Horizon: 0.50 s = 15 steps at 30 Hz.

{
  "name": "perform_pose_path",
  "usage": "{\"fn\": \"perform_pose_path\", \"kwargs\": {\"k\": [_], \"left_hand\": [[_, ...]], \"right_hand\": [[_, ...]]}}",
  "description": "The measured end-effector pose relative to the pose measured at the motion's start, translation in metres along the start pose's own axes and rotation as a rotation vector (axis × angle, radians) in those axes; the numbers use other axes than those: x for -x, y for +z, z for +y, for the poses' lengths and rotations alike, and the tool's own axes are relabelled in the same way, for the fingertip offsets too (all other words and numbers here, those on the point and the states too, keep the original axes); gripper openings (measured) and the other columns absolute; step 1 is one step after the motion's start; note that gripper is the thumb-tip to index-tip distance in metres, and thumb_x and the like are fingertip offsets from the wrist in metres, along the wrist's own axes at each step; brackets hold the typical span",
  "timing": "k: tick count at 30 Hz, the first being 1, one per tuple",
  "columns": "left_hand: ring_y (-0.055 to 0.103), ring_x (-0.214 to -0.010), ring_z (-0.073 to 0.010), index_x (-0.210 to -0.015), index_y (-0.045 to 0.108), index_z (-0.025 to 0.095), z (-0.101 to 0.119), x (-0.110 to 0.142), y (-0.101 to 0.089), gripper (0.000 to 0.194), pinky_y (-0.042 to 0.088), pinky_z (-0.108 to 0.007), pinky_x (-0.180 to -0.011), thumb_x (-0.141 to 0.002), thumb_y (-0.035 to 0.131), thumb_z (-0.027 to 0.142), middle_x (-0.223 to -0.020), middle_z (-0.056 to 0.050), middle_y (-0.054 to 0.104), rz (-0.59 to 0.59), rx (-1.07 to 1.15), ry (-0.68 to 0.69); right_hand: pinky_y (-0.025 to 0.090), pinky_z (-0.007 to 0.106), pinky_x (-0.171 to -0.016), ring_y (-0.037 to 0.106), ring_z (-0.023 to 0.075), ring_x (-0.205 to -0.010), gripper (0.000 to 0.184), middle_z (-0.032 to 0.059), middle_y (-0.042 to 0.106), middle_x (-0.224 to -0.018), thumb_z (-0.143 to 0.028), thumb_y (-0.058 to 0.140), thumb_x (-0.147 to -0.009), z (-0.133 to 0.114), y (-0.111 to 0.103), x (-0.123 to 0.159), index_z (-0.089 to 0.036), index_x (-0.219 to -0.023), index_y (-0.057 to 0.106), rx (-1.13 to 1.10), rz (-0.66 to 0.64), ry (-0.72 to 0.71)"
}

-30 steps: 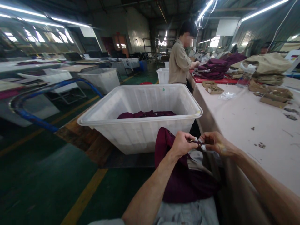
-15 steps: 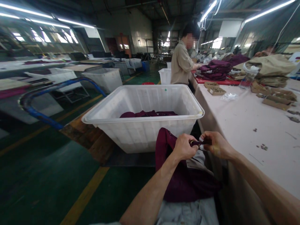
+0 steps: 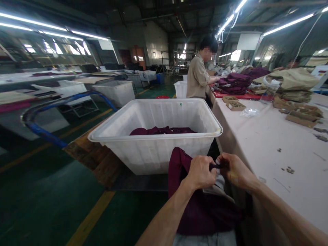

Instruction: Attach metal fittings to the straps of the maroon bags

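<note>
OK so, clock directions here are counted from the hands. The left hand (image 3: pixel 203 171) had a tight, narrow grip, fingers curled around one end of a thin, dark, flat strap (image 3: pixel 216 166). The right hand (image 3: pixel 235 169) pinched the other end, its grip just as narrow, though its fingertips were partly hidden. Couldn't tell whether the strap was joined to the big burgundy fabric bag (image 3: pixel 205 217), which sat in the person's lap around 7 o'clock, pale lining showing at its opening.

Over at 10 o'clock, just past the bag, was a large white plastic bin (image 3: pixel 153 153) with a low heap of burgundy fabric (image 3: pixel 164 131) in it. A bent blue metal handle (image 3: pixel 55 138) stuck up between 9 and 10, beside some brown wooden boards (image 3: pixel 93 159).

The long desk covered in pale pinkish cloth (image 3: pixel 258 140) ran along from 12 to past 3. Some tiny dark metal-looking bits (image 3: pixel 290 169) lay on it at 3 o'clock. Between 12 and 1 there was a small brown cardboard box of little round pieces (image 3: pixel 236 106), near a crumpled clear plastic bag (image 3: pixel 249 112). A co-worker in a tan shirt (image 3: pixel 196 77) stood between 11 and 12, next to a stack of folded burgundy fabric (image 3: pixel 233 83).
</note>
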<state>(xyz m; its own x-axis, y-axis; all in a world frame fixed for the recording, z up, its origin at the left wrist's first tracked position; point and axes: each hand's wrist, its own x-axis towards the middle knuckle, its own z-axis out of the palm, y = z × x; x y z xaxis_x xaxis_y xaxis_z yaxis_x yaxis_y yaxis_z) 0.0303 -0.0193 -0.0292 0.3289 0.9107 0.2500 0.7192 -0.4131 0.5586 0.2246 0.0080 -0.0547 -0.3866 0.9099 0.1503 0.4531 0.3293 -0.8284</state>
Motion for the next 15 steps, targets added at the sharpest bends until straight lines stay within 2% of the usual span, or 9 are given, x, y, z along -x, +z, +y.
{"fn": "perform_pose_path", "kwargs": {"k": [5,10,15], "left_hand": [[0.072,-0.088,-0.0293,-0.093,0.073,0.018,-0.003,0.001,-0.004,0.021,0.052,-0.038,-0.081,-0.081,0.061,0.029,-0.089,-0.009,0.077,-0.009,-0.075,0.000],[0.072,-0.092,-0.0304,-0.099,0.074,0.019,-0.007,0.006,-0.004,0.025,0.053,-0.041,-0.087,-0.080,0.062,0.028,-0.094,-0.011,0.078,-0.009,-0.042,-0.003],[0.070,-0.081,-0.0311,-0.088,0.074,0.018,-0.004,0.017,0.007,0.022,0.054,-0.043,-0.081,-0.072,0.065,0.030,-0.084,-0.012,0.076,-0.059,-0.056,-0.010]], "right_hand": [[0.049,0.025,-0.069,0.065,0.0195,-0.077,0.032,0.0026,0.072,-0.082,-0.008,0.054,-0.059,-0.013,0.002,-0.004,-0.016,-0.087,0.067,0.034,0.011,0.024],[0.053,0.030,-0.079,0.068,0.0254,-0.084,0.023,0.0042,0.075,-0.081,-0.012,0.058,-0.059,-0.025,0.000,-0.002,-0.017,-0.078,0.071,0.045,-0.102,-0.030],[0.056,0.034,-0.079,0.071,0.0298,-0.086,0.033,0.0076,0.078,-0.089,-0.018,0.053,-0.060,-0.022,0.016,0.007,-0.017,-0.085,0.075,-0.044,-0.115,-0.019]]}}
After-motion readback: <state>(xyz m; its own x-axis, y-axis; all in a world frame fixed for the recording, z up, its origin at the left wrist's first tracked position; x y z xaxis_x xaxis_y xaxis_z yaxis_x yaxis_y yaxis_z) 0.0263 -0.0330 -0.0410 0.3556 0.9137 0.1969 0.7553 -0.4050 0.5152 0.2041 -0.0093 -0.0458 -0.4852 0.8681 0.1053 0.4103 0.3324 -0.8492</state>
